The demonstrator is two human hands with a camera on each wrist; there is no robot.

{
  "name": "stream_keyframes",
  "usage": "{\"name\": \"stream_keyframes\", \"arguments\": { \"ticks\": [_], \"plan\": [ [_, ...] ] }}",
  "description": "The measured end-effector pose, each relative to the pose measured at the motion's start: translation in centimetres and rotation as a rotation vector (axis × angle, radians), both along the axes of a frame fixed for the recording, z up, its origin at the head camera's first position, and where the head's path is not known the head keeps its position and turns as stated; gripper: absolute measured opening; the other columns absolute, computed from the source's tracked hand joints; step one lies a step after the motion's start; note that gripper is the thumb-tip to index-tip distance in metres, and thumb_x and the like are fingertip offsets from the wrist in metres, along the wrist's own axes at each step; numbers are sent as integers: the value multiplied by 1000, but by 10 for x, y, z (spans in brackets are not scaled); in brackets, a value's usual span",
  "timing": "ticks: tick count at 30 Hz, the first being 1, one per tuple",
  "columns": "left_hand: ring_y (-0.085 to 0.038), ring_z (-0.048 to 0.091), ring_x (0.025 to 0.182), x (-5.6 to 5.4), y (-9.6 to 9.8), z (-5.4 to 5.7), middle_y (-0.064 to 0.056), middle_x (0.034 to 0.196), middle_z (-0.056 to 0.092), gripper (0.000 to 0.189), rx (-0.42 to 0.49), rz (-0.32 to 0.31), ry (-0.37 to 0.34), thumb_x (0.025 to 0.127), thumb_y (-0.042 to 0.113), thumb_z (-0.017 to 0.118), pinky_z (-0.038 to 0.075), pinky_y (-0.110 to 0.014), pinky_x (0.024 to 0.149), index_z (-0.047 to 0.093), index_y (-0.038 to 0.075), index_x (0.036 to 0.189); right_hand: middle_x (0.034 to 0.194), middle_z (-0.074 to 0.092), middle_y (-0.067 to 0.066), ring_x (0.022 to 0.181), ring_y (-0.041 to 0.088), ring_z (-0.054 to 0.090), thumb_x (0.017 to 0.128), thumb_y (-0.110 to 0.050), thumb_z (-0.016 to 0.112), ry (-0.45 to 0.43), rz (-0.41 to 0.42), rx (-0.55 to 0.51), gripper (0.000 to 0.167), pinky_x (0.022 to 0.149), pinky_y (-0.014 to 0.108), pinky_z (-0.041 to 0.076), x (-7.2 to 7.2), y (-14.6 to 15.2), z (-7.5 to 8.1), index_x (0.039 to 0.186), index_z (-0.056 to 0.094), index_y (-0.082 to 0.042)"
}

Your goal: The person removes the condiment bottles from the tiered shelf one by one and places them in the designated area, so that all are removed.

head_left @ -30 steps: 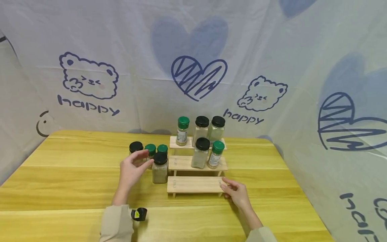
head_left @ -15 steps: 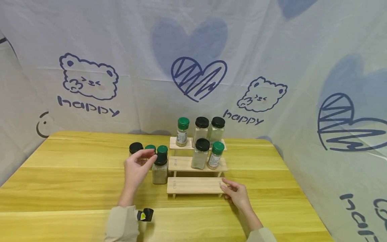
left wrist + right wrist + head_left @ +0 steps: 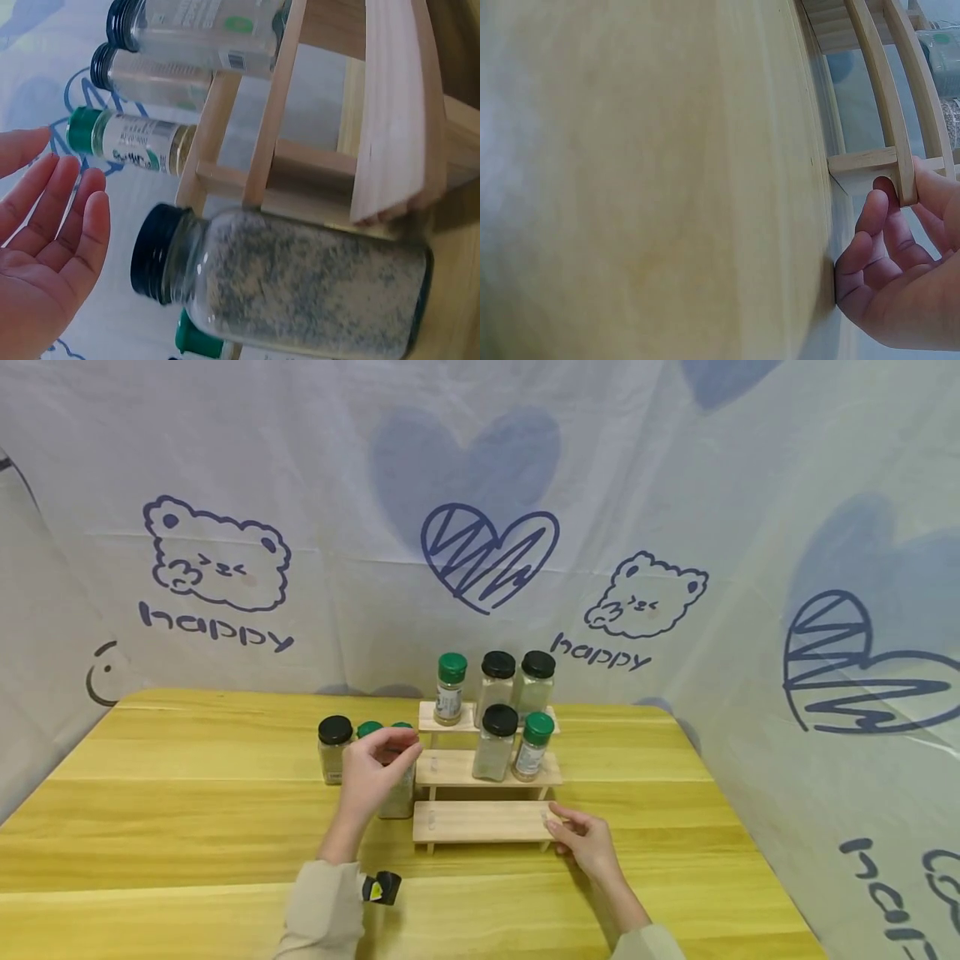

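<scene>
My left hand [image 3: 369,785] hovers in front of a black-capped spice jar [image 3: 397,803], fingers loosely bent and nothing between them. In the left wrist view that jar [image 3: 315,281], full of speckled seasoning, stands apart from the fingers [image 3: 91,225]. Beyond the hand are two green-capped bottles [image 3: 369,727], mostly hidden, and another black-capped jar [image 3: 333,753]. With thumb above and fingers below, my right hand [image 3: 588,843] pinches the right end of the lowest step of a three-step wooden rack [image 3: 480,821]. The right wrist view shows this grip on the board [image 3: 889,112].
On the rack's middle step stand a black-capped jar [image 3: 495,752] and a green-capped bottle [image 3: 532,752]. The top step bears a green-capped bottle [image 3: 450,693] and two black-capped jars [image 3: 536,689]. A printed cloth [image 3: 337,527] hangs behind the wooden table [image 3: 187,827].
My left hand has moved right, from beside the black-capped jar to in front of its top, uncovering the jar at far left. The right hand keeps its hold on the rack.
</scene>
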State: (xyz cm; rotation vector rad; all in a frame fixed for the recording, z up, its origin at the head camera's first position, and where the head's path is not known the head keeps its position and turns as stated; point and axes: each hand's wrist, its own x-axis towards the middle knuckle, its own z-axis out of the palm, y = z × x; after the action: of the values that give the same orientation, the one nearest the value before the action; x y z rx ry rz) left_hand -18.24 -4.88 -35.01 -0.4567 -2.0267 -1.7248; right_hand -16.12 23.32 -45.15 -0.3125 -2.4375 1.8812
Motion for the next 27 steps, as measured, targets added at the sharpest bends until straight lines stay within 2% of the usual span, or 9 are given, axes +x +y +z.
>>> {"name": "stream_keyframes", "arguments": {
  "ticks": [3,8,11,18,27],
  "plan": [
    [-19,59,69,-6,4,-3,-20,83,63,13,-6,-32,-13,77,-6,64,49,-23,59,64,-10,90,65,55,1,49,11,51,81,-6,65,2,-6,0,34,40,19,38,0,0,1,113,58,5],
    [-17,58,74,-22,11,-16,-14,85,65,16,-33,-60,-51,79,2,67,48,-22,60,66,-5,93,65,55,1,49,11,51,81,-5,65,2,-15,1,33,40,18,37,-3,1,-1,112,59,4],
    [-19,59,77,-26,16,-19,-13,87,65,18,-53,-65,-40,78,5,68,49,-23,61,66,-5,94,64,55,1,49,11,50,80,-4,65,-4,-16,-5,32,40,18,37,-3,2,-3,111,60,3],
    [-28,59,88,-34,26,-21,-20,98,62,27,-20,-96,0,75,4,71,52,-39,69,63,-6,99,64,56,2,48,11,50,80,-3,65,-4,-12,-19,31,40,18,37,-3,3,-5,111,61,3],
    [-33,55,97,-36,40,-21,-22,107,57,40,-19,-111,-25,73,2,72,50,-43,73,58,-6,110,65,56,2,48,11,50,80,-4,65,-6,-17,-19,32,40,18,37,-3,3,-5,111,61,2]
  ]
}}
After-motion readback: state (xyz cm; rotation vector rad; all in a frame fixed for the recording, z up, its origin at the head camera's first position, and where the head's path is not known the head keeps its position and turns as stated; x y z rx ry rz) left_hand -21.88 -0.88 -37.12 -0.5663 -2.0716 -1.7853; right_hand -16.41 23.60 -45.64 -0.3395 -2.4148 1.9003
